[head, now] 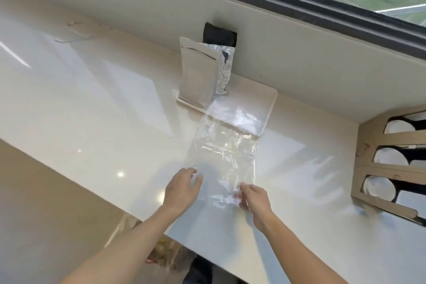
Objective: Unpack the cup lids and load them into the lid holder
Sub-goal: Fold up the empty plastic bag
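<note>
A long clear plastic bag (223, 157) lies flat on the white counter (92, 122), its far end reaching onto a white tray (265, 108). It looks empty. My right hand (254, 200) pinches the bag's near right edge. My left hand (182, 189) hovers at the bag's near left corner with its fingers loosely spread. At the right edge stands a wooden lid holder (378, 152) whose three slots show white lids (389, 157).
Two silver foil pouches (198, 71) stand upright on the tray's far left, against the wall below a window. A black patch (219, 34) sits on the wall behind them. The counter's front edge runs diagonally at lower left.
</note>
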